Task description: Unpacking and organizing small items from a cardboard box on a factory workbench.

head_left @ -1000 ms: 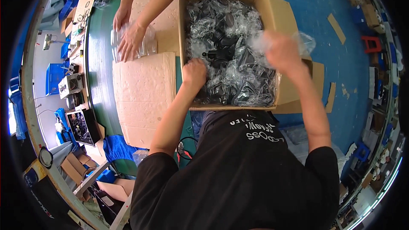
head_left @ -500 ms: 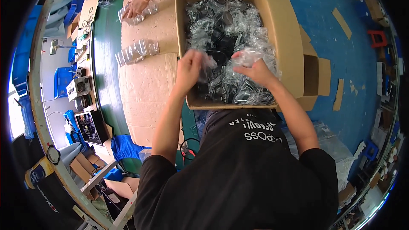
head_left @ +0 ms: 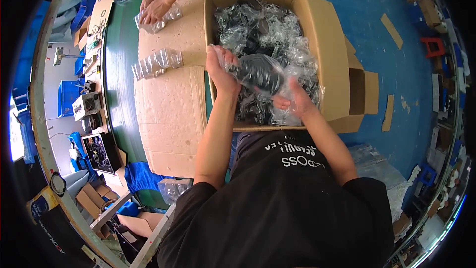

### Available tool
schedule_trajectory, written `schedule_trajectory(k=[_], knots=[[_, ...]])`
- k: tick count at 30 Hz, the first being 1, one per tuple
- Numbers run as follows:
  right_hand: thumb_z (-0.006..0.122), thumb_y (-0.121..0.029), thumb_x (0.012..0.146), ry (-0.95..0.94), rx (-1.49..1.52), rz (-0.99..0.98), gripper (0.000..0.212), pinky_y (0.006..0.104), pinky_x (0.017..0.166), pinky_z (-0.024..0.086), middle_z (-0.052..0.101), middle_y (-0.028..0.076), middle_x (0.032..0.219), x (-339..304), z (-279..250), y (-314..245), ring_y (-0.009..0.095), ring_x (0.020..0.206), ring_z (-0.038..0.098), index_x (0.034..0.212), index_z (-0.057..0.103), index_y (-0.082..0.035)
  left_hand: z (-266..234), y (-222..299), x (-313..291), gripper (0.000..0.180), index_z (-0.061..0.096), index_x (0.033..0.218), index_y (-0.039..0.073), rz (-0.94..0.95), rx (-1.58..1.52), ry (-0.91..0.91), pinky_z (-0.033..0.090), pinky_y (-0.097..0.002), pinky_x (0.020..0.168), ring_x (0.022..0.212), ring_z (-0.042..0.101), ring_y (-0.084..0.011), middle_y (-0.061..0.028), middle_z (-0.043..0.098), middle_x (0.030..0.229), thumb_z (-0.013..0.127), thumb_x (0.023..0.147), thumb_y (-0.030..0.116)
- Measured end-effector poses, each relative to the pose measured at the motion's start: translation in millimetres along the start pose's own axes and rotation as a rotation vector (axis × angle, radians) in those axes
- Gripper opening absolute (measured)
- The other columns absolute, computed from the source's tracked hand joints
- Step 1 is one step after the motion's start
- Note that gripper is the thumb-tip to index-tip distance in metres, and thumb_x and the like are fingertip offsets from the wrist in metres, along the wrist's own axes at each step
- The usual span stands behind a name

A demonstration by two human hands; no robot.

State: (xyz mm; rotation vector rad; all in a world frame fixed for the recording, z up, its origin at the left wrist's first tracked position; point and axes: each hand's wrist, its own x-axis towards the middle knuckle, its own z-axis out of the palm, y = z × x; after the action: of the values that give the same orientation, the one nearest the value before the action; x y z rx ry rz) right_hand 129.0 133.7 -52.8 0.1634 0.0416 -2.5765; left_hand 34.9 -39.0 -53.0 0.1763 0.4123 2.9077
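Between my two hands, above a large open cardboard box (head_left: pixel 338 69), hangs a clear plastic bag with a round black part inside (head_left: pixel 260 72). My left hand (head_left: pixel 223 69) is closed on the bag's left end. My right hand (head_left: pixel 296 98) grips its other end, with crumpled plastic at the fingers. Under the bag, the box is filled with many black parts wrapped in clear plastic (head_left: pixel 263 25). What the black part is exactly, I cannot make out through the plastic.
Left of the box, flat cardboard (head_left: pixel 166 119) lies on a green table (head_left: pixel 121 79). A ribbed clear plastic tray (head_left: pixel 157 63) rests on it. At the far side a co-worker's hands (head_left: pixel 156 10) hold another such tray. A red stool (head_left: pixel 433 47) stands on the blue floor.
The bagged black part has come up out of the box's contents, and both my hands now hold it. The co-worker's hands have shifted slightly on the far tray.
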Motion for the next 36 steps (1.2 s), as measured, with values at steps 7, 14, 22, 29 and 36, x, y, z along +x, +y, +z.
schedule_trajectory(k=[7,14,22,29,36], knots=[[0.056,-0.016,0.087,0.483,-1.273,-0.458,0.016,0.0228,0.046,0.041,0.065,0.007,0.071,21,1,-43,0.013,0.052,0.055,0.089,0.067,-0.004,-17,-11,1,0.017,0.057,0.099,0.004,0.162,1.285,0.102,0.042,-0.0248,0.071,0.075,0.053,-0.0190,-0.0092,0.059,0.085,0.049,0.091,0.016],[0.062,-0.005,0.078,0.167,-1.722,-0.700,0.008,0.0229,0.053,0.043,0.063,0.002,0.068,71,106,-75,0.008,0.057,0.052,0.071,0.064,-0.003,-4,16,9,0.027,0.055,0.111,-0.001,0.257,1.590,0.035,0.044,-0.0337,0.086,0.099,0.054,-0.0298,-0.0123,0.057,0.112,0.050,0.089,0.013],[0.059,-0.001,0.079,0.227,-1.731,-0.788,0.029,0.0203,0.068,0.047,0.064,0.004,0.091,52,119,-100,0.010,0.073,0.058,0.108,0.059,-0.005,-64,39,2,0.031,0.056,0.112,0.002,0.184,2.376,-0.595,0.045,-0.0337,0.083,0.098,0.055,-0.0304,-0.0137,0.056,0.114,0.056,0.084,0.016],[0.054,0.011,0.063,0.287,-2.543,0.366,0.053,0.0283,0.076,0.048,0.062,0.008,0.105,9,50,-52,0.021,0.088,0.060,0.113,0.057,-0.005,-78,33,48,0.027,0.061,0.102,0.001,-0.491,2.673,-1.378,0.047,-0.0307,0.070,0.083,0.057,-0.0244,-0.0130,0.062,0.096,0.060,0.083,0.021],[0.072,-0.007,0.070,0.087,-2.033,-0.735,0.053,0.0265,0.071,0.047,0.066,0.007,0.094,29,37,-49,0.019,0.072,0.060,0.120,0.056,-0.005,21,49,51,0.042,0.064,0.096,-0.001,-0.769,1.789,-0.605,0.046,-0.0330,0.060,0.061,0.051,-0.0203,-0.0090,0.060,0.074,0.053,0.088,0.038]])
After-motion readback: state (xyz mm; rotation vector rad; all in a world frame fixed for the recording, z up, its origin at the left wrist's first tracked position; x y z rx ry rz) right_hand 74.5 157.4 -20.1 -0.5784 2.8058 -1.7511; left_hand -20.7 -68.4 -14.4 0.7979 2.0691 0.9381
